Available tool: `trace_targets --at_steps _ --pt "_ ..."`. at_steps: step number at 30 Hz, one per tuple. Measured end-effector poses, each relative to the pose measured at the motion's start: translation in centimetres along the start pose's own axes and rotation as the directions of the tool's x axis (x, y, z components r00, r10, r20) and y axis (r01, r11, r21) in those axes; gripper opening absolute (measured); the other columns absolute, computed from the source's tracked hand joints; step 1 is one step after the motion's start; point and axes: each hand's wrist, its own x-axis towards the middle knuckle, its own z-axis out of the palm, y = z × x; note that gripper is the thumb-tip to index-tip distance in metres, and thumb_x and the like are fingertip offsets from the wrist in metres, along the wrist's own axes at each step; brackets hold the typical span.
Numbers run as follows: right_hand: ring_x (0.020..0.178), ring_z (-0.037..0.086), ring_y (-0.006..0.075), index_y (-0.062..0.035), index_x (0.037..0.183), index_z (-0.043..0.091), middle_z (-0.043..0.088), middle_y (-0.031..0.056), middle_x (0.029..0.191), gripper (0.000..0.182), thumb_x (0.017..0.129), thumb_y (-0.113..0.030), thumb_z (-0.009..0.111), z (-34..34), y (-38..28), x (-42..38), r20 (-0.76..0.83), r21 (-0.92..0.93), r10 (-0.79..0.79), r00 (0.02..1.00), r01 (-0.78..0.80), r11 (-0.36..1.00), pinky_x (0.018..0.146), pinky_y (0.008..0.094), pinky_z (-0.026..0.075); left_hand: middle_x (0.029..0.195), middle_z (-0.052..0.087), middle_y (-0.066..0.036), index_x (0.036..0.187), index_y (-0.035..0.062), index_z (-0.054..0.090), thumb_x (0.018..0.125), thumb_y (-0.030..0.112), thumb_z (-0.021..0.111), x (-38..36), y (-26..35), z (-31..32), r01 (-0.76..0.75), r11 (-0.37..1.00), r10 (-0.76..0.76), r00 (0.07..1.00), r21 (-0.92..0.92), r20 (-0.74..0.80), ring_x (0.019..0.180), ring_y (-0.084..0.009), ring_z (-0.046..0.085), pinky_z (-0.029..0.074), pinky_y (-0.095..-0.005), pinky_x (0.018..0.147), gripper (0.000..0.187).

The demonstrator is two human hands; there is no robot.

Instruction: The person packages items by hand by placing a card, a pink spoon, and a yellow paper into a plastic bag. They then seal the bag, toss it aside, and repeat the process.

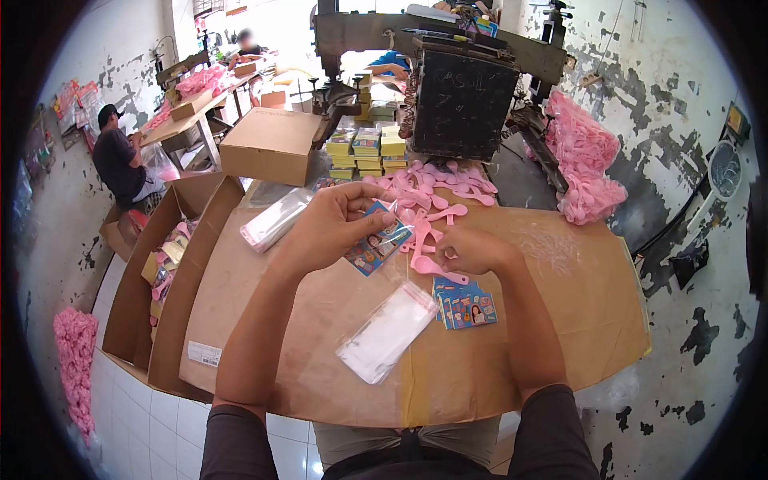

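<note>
- Well, nearest you lies one bundle of clear plastic bags on the cardboard sheet: probably limp and slippery, best pinched at an edge.
- Just beyond, blue printed cards lie fanned, overlapping too much to count.
- Your right hand curls narrow beside a pink plastic spoon; whether it grips anything, you cannot tell.
- Your left hand pinches one filmed card above the sheet: surely light, thin, bendable; hold its edges.
- Leftward sits a second bag bundle.
- Farther, the spoon heap defies counting; expect light, smooth, stiff pieces, taken by the handle.
- Behind: one closed carton.
</note>
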Motion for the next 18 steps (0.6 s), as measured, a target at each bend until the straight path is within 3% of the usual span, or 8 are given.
trace_targets --at_steps 3,6,9,12,15,18 --pt "0.078 0.07 0.0238 -0.0051 0.079 0.072 0.074 0.0093 0.083 0.011 0.075 -0.01 0.08 -0.5 -1.1 -0.7 -0.144 0.191 -0.078 0.987 0.105 0.976 0.068 0.0378 0.053 0.092 0.075 -0.003 0.124 -0.0014 0.066 0.099 0.018 0.072 0.1 -0.1 0.0 0.011 0.999 -0.011 1.0 0.032 -0.005 0.08 -0.0023 0.065 0.054 -0.0206 0.071 0.032" --pt "0.071 0.068 0.0241 -0.0046 0.078 0.071 0.072 0.0098 0.078 0.015 0.074 -0.014 0.082 -0.7 -2.6 -1.0 0.031 -0.019 0.287 0.957 -0.287 0.958 0.064 0.0386 0.053 0.092 0.075 -0.002 0.123 -0.0009 0.067 0.099 0.018 0.072 0.2 -0.2 0.1 0.011 1.0 -0.01 1.0 0.026 -0.009 0.079 -0.0022 0.065 0.053 -0.0205 0.07 0.032" --pt "0.07 0.068 0.024 -0.0043 0.079 0.072 0.072 0.0099 0.077 0.018 0.073 -0.017 0.084 0.3 -2.0 -0.1 0.1 -0.195 0.352 0.931 -0.328 0.924 0.064 0.039 0.053 0.091 0.075 -0.002 0.123 -0.0004 0.067 0.099 0.019 0.072 0.1 -0.2 0.3 0.018 1.0 -0.018 1.0 0.018 -0.001 0.077 -0.0019 0.064 0.053 -0.0202 0.068 0.032" --pt "0.07 0.067 0.0215 -0.0036 0.083 0.072 0.072 0.0106 0.08 0.018 0.075 -0.015 0.083 -0.2 -1.2 -0.2 0.1 -0.034 0.245 0.964 -0.243 0.969 0.064 0.0374 0.053 0.09 0.075 -0.002 0.124 -0.0006 0.067 0.099 0.02 0.072 -0.1 0.1 0.3 0.038 0.999 -0.039 0.999 0.036 0.005 0.075 -0.0018 0.064 0.052 -0.0202 0.066 0.033" --pt "0.069 0.065 0.0165 -0.0018 0.095 0.073 0.072 0.008 0.084 0.016 0.083 -0.011 0.078 -3.0 -2.5 -2.1 -0.22 0.206 -0.031 0.975 0.078 0.975 0.063 0.0332 0.051 0.09 0.076 -0.003 0.124 -0.0011 0.067 0.098 0.021 0.073 -0.3 0.2 0.4 0.036 0.998 -0.037 0.999 0.047 0.003 0.075 -0.0021 0.065 0.052 -0.0202 0.065 0.034" --pt "0.078 0.065 0.0128 0.0 0.105 0.071 0.071 0.0064 0.092 0.017 0.094 -0.013 0.071 -6.3 -6.5 -4.3 -0.354 0.581 0.017 0.935 0.205 0.788 0.071 0.0311 0.052 0.093 0.077 -0.004 0.124 -0.0015 0.067 0.097 0.02 0.075 -0.4 0.8 0.2 0.063 0.995 -0.064 0.998 0.075 0.008 0.077 -0.0026 0.066 0.052 -0.0202 0.064 0.036"
